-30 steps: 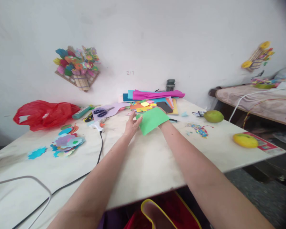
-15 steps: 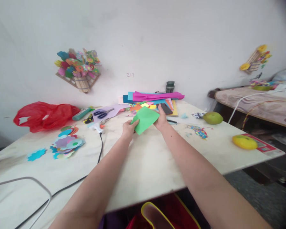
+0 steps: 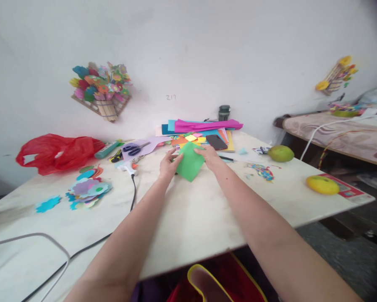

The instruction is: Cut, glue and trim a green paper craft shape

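Observation:
A green sheet of craft paper or foam (image 3: 190, 164) is held up over the middle of the table, one corner pointing down toward me. My left hand (image 3: 169, 163) grips its left edge, thumb in front and fingers partly behind. At its upper right edge, my right hand (image 3: 208, 155) pinches the sheet between thumb and fingers. Just behind the sheet lie small yellow and orange cut pieces (image 3: 191, 137) and a dark phone (image 3: 216, 142). A black pen-like tool (image 3: 226, 158) rests beside my right wrist.
Dark-handled scissors (image 3: 134, 148), a white glue gun (image 3: 127, 167) with a black cord and a red plastic bag (image 3: 59, 153) lie on the left. Flower-shaped cutouts (image 3: 89, 188) are piled nearer. At the right are a green mango (image 3: 281, 154) and a yellow mango (image 3: 322, 185).
The green sheet has turned so a corner points down at me. My right hand has shifted its grip to the upper right edge, uncovering the phone.

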A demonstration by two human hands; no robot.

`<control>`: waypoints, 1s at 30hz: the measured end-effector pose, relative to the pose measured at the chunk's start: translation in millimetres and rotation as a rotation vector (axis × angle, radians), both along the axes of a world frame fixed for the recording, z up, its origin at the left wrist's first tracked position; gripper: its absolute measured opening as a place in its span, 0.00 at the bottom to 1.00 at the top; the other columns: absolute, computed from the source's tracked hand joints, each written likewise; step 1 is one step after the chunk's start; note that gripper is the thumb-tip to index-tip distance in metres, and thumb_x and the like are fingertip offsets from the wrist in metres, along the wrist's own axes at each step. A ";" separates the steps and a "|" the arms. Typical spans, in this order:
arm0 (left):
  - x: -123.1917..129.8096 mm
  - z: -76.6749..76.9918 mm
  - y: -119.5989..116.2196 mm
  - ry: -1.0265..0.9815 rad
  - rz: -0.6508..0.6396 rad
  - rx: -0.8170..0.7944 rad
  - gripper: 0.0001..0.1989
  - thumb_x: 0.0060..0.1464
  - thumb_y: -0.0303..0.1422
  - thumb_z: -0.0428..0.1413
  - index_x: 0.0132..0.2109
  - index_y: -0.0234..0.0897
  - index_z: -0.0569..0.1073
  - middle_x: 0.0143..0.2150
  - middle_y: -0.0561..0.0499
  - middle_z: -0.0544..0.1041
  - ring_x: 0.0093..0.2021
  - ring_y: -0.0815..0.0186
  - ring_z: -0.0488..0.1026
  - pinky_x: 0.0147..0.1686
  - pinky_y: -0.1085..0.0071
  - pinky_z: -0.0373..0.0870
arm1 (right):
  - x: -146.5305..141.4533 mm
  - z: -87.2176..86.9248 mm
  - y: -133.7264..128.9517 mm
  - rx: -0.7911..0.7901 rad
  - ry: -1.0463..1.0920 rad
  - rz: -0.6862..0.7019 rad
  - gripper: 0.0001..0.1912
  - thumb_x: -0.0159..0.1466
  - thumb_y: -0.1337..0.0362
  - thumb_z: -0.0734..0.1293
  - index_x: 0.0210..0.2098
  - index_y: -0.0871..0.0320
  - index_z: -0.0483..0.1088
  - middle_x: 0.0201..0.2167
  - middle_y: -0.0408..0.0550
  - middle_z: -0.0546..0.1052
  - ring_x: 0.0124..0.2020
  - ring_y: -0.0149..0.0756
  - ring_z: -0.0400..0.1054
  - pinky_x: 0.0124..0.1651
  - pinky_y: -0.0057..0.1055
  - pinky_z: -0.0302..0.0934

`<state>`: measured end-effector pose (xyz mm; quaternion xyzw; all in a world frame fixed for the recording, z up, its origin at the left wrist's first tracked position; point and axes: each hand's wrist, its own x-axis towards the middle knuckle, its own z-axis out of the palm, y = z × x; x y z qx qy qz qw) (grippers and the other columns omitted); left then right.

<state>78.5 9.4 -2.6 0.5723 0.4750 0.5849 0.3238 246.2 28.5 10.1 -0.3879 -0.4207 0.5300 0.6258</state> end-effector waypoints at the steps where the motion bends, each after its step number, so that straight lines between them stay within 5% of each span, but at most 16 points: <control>1: -0.2 -0.5 0.3 0.044 0.020 0.010 0.24 0.41 0.43 0.61 0.47 0.39 0.73 0.30 0.52 0.76 0.30 0.68 0.69 0.30 0.74 0.64 | -1.1 0.9 -1.6 0.007 -0.010 0.019 0.12 0.43 0.69 0.73 0.28 0.59 0.73 0.27 0.44 0.78 0.29 0.33 0.72 0.37 0.31 0.65; 5: 1.7 -4.5 1.2 0.185 0.047 0.042 0.15 0.47 0.44 0.55 0.35 0.37 0.76 0.20 0.56 0.67 0.24 0.71 0.63 0.24 0.76 0.57 | -5.0 3.8 -8.1 0.024 -0.028 0.124 0.09 0.42 0.70 0.73 0.25 0.59 0.74 0.25 0.43 0.78 0.26 0.33 0.71 0.35 0.30 0.65; 9: 2.3 -5.3 0.9 0.230 0.003 0.067 0.16 0.49 0.44 0.52 0.26 0.36 0.72 0.17 0.58 0.60 0.21 0.73 0.57 0.21 0.76 0.50 | -2.3 3.4 -9.4 0.018 -0.040 0.186 0.11 0.40 0.69 0.74 0.25 0.59 0.74 0.24 0.43 0.78 0.24 0.32 0.70 0.32 0.28 0.65; 17: 1.1 3.7 -3.3 0.261 0.050 0.030 0.15 0.43 0.46 0.57 0.33 0.40 0.75 0.23 0.54 0.70 0.27 0.68 0.65 0.24 0.76 0.55 | 4.1 7.1 -12.7 0.052 -0.168 0.274 0.12 0.38 0.67 0.75 0.24 0.59 0.74 0.22 0.42 0.77 0.24 0.31 0.69 0.31 0.27 0.63; 23: 4.4 10.7 -6.7 0.277 0.035 0.033 0.16 0.44 0.44 0.55 0.20 0.37 0.66 0.16 0.57 0.60 0.21 0.72 0.57 0.21 0.75 0.51 | 5.3 6.7 -13.4 0.042 -0.259 0.385 0.13 0.40 0.62 0.76 0.20 0.61 0.71 0.19 0.43 0.75 0.20 0.28 0.66 0.26 0.23 0.61; 30: 2.7 12.3 -8.9 0.191 -0.078 -0.040 0.18 0.45 0.43 0.55 0.18 0.37 0.60 0.15 0.59 0.54 0.18 0.75 0.51 0.18 0.75 0.47 | 24.8 8.9 -13.3 0.056 -0.508 0.504 0.15 0.47 0.56 0.72 0.21 0.63 0.71 0.15 0.44 0.72 0.14 0.28 0.64 0.15 0.23 0.59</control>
